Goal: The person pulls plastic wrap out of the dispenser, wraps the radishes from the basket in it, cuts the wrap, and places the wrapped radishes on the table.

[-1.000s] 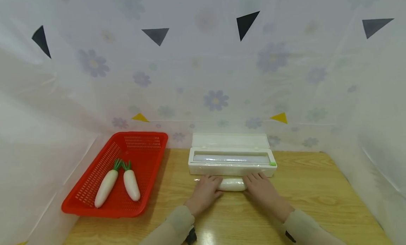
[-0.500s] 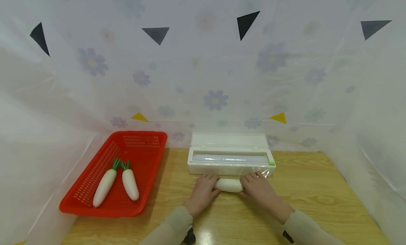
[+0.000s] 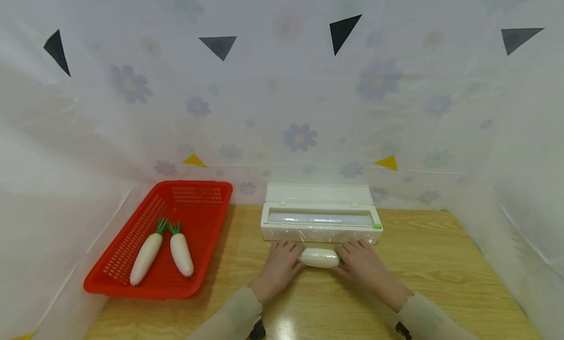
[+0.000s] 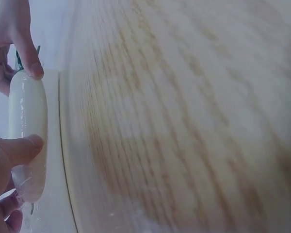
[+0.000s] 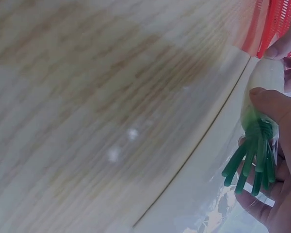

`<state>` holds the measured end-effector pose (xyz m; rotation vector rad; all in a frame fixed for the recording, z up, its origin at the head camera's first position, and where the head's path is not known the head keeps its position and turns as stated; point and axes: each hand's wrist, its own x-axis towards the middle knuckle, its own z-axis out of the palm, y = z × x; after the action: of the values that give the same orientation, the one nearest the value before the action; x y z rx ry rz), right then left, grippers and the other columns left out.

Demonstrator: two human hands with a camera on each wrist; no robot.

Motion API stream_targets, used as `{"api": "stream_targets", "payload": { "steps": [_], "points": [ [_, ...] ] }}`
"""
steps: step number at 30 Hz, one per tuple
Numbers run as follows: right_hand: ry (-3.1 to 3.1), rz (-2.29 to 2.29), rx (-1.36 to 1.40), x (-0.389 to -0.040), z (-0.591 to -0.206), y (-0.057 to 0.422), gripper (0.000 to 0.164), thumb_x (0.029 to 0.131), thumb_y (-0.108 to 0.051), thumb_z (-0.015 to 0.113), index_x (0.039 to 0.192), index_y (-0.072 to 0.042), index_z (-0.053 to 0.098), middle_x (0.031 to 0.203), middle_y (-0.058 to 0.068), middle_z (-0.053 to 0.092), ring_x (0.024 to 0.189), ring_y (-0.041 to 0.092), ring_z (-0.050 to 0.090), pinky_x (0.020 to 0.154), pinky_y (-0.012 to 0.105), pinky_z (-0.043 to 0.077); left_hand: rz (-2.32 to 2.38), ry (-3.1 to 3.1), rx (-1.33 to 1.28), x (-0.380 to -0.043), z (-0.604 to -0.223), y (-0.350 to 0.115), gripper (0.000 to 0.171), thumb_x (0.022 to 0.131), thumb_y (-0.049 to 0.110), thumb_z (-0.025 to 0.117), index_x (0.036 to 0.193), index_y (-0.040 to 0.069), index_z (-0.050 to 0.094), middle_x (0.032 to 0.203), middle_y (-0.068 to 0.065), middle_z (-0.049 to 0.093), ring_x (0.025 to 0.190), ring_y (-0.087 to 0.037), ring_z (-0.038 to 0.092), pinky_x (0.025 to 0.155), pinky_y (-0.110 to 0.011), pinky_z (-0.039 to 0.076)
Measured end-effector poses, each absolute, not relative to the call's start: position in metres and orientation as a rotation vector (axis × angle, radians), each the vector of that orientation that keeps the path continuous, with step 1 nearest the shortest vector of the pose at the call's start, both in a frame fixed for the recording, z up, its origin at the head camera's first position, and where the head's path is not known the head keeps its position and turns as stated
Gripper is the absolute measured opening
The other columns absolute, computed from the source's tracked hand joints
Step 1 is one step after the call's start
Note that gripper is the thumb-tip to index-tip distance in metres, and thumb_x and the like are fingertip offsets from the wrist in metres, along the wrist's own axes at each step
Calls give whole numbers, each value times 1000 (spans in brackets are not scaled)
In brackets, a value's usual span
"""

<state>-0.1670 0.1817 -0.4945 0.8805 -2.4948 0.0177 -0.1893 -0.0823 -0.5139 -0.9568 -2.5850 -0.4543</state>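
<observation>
A white radish (image 3: pixel 320 258) lies sideways between both hands, with shiny clear film round it in the left wrist view. My left hand (image 3: pixel 279 262) holds its root end, the thumb (image 4: pixel 29 147) lying across the white side. Round the leafy end grips my right hand (image 3: pixel 362 265); green stalks (image 5: pixel 254 155) stick out beneath its thumb in the right wrist view. Just behind the hands stands a white cling film dispenser (image 3: pixel 321 234), lid raised, with a film roll (image 3: pixel 320 219) inside. Loose clear film shows along its front. The fingers behind the radish are partly hidden.
At the left stands a red plastic basket (image 3: pixel 211 242) holding two more white radishes, one longer (image 3: pixel 146 259) and one shorter (image 3: pixel 181 255), both with green tops. A wood-grain table (image 3: pixel 440 271) bears everything. A flowered white sheet (image 3: pixel 299 95) hangs behind and at the sides.
Both hands have turned the radish in place and drawn it slightly left and toward me. The film over it now looks tighter and shinier than half a second ago. Basket and dispenser stay put.
</observation>
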Motion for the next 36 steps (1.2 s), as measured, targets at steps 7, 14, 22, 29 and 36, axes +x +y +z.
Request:
{"api": "stream_targets", "payload": {
  "steps": [7, 14, 22, 29, 36],
  "points": [
    [-2500, 34, 894, -163, -497, 183, 50, 76, -40, 92, 105, -7, 69, 97, 2, 69, 88, 21, 60, 79, 40, 48, -418, -2596, -970, -184, -511, -85, 41, 93, 33, 77, 128, 13, 67, 121, -2, 71, 114, -22, 60, 96, -40, 45],
    [-2542, 37, 912, -160, -503, 184, 48, 78, -43, 90, 106, -9, 70, 99, 2, 70, 93, 21, 62, 82, 42, 50, -453, -2612, -975, -173, -509, -86, 35, 92, 29, 78, 122, 12, 69, 116, -2, 71, 110, -22, 60, 92, -38, 45],
    [-2571, 81, 936, -155, -509, 187, 46, 82, -48, 85, 108, -12, 71, 98, -2, 69, 94, 20, 60, 86, 42, 47, -459, -2692, -973, -160, -508, -87, 36, 95, 33, 74, 125, 13, 70, 120, -2, 71, 114, -22, 61, 97, -41, 44],
    [-2468, 83, 1067, -147, -510, 194, 56, 85, -52, 80, 128, -17, 71, 91, -8, 69, 85, 15, 59, 81, 38, 48, -498, -2719, -1043, -149, -507, -93, 33, 95, 36, 74, 122, 17, 71, 119, 1, 73, 110, -20, 61, 99, -43, 43],
    [-2515, 105, 1105, -133, -512, 195, 55, 84, -47, 83, 127, -16, 71, 109, 0, 69, 100, 20, 62, 89, 44, 52, -463, -2709, -1121, -145, -511, -95, 38, 96, 40, 73, 127, 18, 70, 119, 4, 74, 110, -16, 61, 99, -42, 43]
  ]
}}
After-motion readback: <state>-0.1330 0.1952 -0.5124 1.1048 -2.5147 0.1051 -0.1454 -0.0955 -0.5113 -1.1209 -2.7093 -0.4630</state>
